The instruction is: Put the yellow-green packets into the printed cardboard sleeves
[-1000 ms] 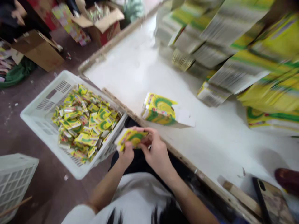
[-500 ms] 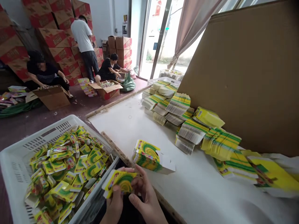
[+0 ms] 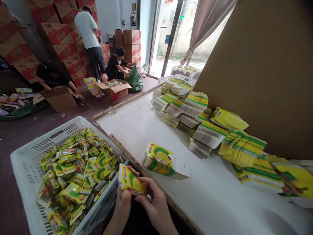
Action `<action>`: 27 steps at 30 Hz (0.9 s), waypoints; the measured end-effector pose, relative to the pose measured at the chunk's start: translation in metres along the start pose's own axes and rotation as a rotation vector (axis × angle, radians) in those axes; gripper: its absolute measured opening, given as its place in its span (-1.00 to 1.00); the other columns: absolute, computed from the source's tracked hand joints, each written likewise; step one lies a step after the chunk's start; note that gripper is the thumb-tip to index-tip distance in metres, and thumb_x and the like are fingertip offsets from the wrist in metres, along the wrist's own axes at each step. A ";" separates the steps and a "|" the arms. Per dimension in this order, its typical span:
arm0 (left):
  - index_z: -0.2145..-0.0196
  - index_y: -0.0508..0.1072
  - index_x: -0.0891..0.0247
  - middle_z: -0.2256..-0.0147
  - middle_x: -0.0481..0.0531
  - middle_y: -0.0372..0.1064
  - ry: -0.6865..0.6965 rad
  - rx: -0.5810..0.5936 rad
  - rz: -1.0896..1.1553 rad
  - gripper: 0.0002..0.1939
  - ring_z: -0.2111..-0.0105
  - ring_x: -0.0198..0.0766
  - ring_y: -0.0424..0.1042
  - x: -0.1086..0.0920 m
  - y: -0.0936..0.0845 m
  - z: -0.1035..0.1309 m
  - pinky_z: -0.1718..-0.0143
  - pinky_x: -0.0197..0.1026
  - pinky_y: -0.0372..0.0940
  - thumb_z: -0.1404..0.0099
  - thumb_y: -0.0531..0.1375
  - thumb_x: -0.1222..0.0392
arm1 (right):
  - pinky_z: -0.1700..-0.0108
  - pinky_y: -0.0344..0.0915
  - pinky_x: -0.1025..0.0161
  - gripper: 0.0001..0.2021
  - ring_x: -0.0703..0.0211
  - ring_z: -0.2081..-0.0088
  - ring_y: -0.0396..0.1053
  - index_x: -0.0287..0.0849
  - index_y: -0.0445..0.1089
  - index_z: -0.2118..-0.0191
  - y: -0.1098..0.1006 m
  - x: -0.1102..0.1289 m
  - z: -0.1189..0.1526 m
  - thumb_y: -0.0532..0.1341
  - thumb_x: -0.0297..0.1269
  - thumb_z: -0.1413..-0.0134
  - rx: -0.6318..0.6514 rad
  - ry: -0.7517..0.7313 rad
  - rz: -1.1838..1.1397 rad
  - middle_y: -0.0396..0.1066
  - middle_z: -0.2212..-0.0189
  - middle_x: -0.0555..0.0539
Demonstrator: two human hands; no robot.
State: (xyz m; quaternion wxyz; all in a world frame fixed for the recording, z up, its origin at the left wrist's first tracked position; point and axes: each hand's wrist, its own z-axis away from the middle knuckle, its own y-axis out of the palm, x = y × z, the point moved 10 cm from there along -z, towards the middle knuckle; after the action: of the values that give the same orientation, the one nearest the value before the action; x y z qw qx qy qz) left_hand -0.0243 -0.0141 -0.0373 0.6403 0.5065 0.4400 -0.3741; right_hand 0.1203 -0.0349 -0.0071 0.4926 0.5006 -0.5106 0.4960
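Both of my hands hold one small yellow-and-green cardboard box point(image 3: 132, 181) just above the table's near edge. My left hand point(image 3: 123, 204) grips its left side, with the thumb at the lower front. On the right end, the fingers and thumb of my right hand point(image 3: 156, 202) are closed around the card. The box stands tilted, and its white flap edge shows at the left. Just beyond my hands a stack of flat yellow-green cartons point(image 3: 158, 158) lies on the white tabletop point(image 3: 137, 130). To the left, a white plastic crate point(image 3: 21, 169) holds many similar small boxes.
Bundles of flat cartons point(image 3: 195, 104) run along the table's right side against a large cardboard sheet point(image 3: 264, 71). Across the floor, people work near open cartons point(image 3: 118, 93) and stacked red-brown boxes point(image 3: 61, 36). A raised wooden strip point(image 3: 127, 153) edges the table.
The box in my hands has turned more upright, and my right fingers have closed in on its end. The view has shifted slightly. Across the room, one seated person has bent lower.
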 end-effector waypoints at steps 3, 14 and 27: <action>0.16 0.56 0.16 0.25 0.06 0.57 -0.021 -0.012 -0.026 -0.51 0.25 -0.09 0.53 0.009 -0.009 -0.006 0.17 -0.11 0.49 -0.08 0.44 -0.22 | 0.22 0.51 0.23 -0.75 0.07 0.26 0.58 -0.02 0.58 0.01 -0.013 0.018 -0.004 0.28 -0.27 -0.21 -0.010 -0.140 0.107 0.62 0.24 -0.06; -0.34 0.29 0.04 -0.33 0.18 0.30 0.270 0.301 -0.486 -0.01 -0.35 0.19 0.26 -0.079 -0.010 0.003 -0.38 0.17 0.18 -0.04 0.44 -0.32 | 0.23 0.45 0.18 -0.74 0.11 0.28 0.49 -0.01 0.57 0.05 -0.016 0.076 0.013 0.14 -0.40 -0.39 0.023 -0.680 0.703 0.58 0.32 -0.05; -0.29 0.07 0.06 -0.10 0.14 0.45 0.323 0.547 -0.934 -0.20 0.02 -0.05 0.55 -0.032 0.049 0.033 0.02 -0.03 0.48 -0.18 0.33 0.25 | -0.38 0.25 -0.17 -0.45 -0.13 -0.34 0.32 0.02 0.23 -0.40 -0.022 -0.010 0.007 0.08 0.05 -0.40 0.021 0.058 -0.033 0.36 -0.32 -0.19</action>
State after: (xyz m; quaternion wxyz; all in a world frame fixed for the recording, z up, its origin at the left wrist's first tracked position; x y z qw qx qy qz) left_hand 0.0161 -0.0356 0.0116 0.1766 0.4562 0.5970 -0.6359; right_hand 0.1424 -0.0419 -0.0170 0.5099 0.4997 -0.4826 0.5073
